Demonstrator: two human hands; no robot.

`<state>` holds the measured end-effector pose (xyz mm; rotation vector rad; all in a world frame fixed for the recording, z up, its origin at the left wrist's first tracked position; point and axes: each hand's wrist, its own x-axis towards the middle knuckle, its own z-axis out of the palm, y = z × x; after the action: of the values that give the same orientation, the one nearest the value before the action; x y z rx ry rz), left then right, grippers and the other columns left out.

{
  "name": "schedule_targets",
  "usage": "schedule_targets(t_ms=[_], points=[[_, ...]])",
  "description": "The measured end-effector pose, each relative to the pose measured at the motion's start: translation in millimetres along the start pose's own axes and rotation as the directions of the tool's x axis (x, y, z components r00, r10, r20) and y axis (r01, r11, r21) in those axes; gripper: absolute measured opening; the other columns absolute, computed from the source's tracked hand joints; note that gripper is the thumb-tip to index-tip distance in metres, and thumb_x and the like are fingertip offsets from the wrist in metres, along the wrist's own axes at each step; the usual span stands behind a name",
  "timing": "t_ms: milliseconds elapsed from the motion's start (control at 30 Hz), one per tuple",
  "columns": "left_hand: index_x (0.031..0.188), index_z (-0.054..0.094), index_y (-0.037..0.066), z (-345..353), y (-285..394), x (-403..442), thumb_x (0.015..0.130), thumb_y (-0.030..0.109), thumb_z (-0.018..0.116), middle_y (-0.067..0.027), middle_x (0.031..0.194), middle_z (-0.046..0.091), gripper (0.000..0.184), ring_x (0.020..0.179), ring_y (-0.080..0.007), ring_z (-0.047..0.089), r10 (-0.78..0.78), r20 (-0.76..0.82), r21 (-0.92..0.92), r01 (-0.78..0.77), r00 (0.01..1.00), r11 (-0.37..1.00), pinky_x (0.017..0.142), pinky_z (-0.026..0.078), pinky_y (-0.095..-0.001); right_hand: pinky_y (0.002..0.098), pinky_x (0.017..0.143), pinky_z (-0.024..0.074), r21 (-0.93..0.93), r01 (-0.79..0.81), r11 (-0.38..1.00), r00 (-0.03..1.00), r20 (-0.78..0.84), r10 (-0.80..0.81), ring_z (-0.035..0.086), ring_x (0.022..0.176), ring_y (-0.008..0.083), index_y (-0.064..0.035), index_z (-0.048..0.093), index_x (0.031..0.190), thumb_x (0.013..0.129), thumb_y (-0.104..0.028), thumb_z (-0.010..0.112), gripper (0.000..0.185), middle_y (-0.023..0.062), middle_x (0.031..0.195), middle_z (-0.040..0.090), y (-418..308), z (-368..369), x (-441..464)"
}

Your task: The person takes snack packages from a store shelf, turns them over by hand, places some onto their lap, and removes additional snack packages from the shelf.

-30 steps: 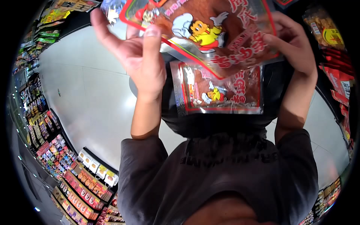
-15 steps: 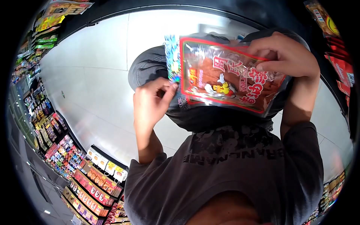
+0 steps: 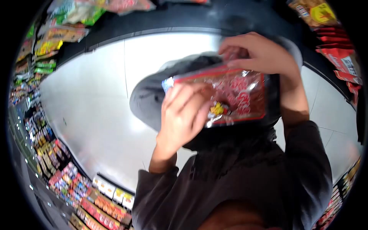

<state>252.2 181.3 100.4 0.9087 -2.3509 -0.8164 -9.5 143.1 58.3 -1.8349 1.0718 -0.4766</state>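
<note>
my left hand [image 3: 182,115] is curling over a red-edged packet [image 3: 251,103] | right hand [image 3: 258,53] is curling by its top edge | grips: can't tell

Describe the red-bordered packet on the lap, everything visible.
The packet is flat, roughly rectangular, glossy and plastic-looking, with reddish-brown contents, red-and-white lettering and a yellow cartoon figure. It lies slightly askew over the lap, face up. The left hand covers its left part; the right hand is at its far edge, grip blurred. Whether it's sealed, or another lies beneath, I can't tell.
</note>
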Motion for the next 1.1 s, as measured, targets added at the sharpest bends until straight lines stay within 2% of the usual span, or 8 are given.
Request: schedule_targets(t_ms=[100,200,300,500,633,700,833,1100], points=[[0.091,0.068,-0.001,-1,12,35,0.066,-0.007,0.067,-0.0147,0.097,0.065,0.026,0.09,-0.0305,0.061,0.11,-0.017,-0.176,-0.112,0.994,0.978,0.081,0.048,-0.0363,0.0282,0.082,0.0484,0.15,0.119,0.981,0.875,-0.483,-0.032,0.063,0.098,0.0174,-0.0004,0.06,0.108,0.084,-0.011,0.067,0.028,0.0084,0.103,0.066,-10,-22,9],[0.099,0.066,-0.003,-7,20,76,0.067,-0.008,0.068,-0.0167,0.11,0.062,0.032,0.101,-0.0328,0.06,0.153,-0.034,-0.18,-0.156,0.988,0.971,0.089,0.047,-0.0381,0.0261,0.085,0.0467,0.39,0.456,0.8,0.383,-0.897,0.219,0.059,0.106,0.0171,0.0004,0.055,0.115,0.084,-0.002,0.063,0.032,0.0078,0.113,0.061,-21,-46,23],[0.128,0.048,-0.002,-3,29,120,0.076,-0.002,0.07,-0.0203,0.129,0.053,0.057,0.12,-0.0365,0.052,0.158,-0.08,-0.186,-0.171,0.984,0.967,0.101,0.04,-0.0393,0.0265,0.091,0.0425,0.203,0.781,0.59,-0.039,-0.928,0.371,0.053,0.103,0.0163,0.001,0.045,0.123,0.086,0.003,0.056,0.039,0.0122,0.117,0.052,-27,-77,23],[0.145,0.015,-0.004,43,3,212,0.082,0.009,0.067,-0.0287,0.149,0.02,0.082,0.139,-0.039,0.025,0.167,-0.156,-0.17,-0.194,0.973,0.966,0.11,0.029,-0.0385,0.0286,0.097,0.0393,0.196,0.729,0.656,-0.149,-0.89,0.431,0.047,0.111,0.0194,-0.0049,0.042,0.129,0.085,0.004,0.053,0.046,0.0134,0.124,0.046,-2,-113,40],[0.145,0.001,-0.008,59,-19,257,0.083,0.011,0.065,-0.0357,0.15,0.002,0.091,0.142,-0.045,0.011,0.051,-0.226,-0.273,-0.114,0.973,0.955,0.114,0.02,-0.0394,0.0371,0.112,0.0239,0.078,0.308,0.948,-0.182,-0.973,0.139,0.037,0.131,0.0247,-0.0026,0.039,0.135,0.081,0.01,0.053,0.057,0.0138,0.138,0.04,28,-106,43],[0.145,0.0,-0.007,65,-37,271,0.082,0.009,0.064,-0.034,0.15,0.005,0.092,0.142,-0.043,0.011,0.061,-0.308,-0.116,-0.101,0.95,0.988,0.115,0.016,-0.0397,0.0382,0.112,0.0223,0.13,0.383,0.915,-0.097,-0.979,0.18,0.036,0.132,0.0234,-0.0025,0.039,0.136,0.082,0.009,0.053,0.057,0.0139,0.14,0.04,34,-107,41],[0.146,0.003,-0.004,71,-54,283,0.085,0.002,0.06,-0.0303,0.148,0.019,0.084,0.139,-0.0349,0.026,-0.027,-0.307,-0.392,-0.1,0.951,0.915,0.112,0.024,-0.038,0.0382,0.113,0.0202,0.156,0.424,0.892,0.0,-0.985,0.172,0.036,0.134,0.0225,-0.0025,0.039,0.136,0.084,0.005,0.051,0.054,0.0159,0.138,0.043,36,-110,38],[0.147,0.008,0.001,71,-46,270,0.087,-0.001,0.057,-0.0284,0.145,0.026,0.078,0.137,-0.0328,0.03,0.007,-0.349,-0.484,-0.186,0.937,0.855,0.11,0.026,-0.037,0.0262,0.093,0.0438,0.235,0.503,0.832,-0.01,-0.961,0.278,0.052,0.108,0.0159,0.0007,0.043,0.127,0.086,0.002,0.058,0.043,0.0143,0.122,0.051,40,-105,36]])
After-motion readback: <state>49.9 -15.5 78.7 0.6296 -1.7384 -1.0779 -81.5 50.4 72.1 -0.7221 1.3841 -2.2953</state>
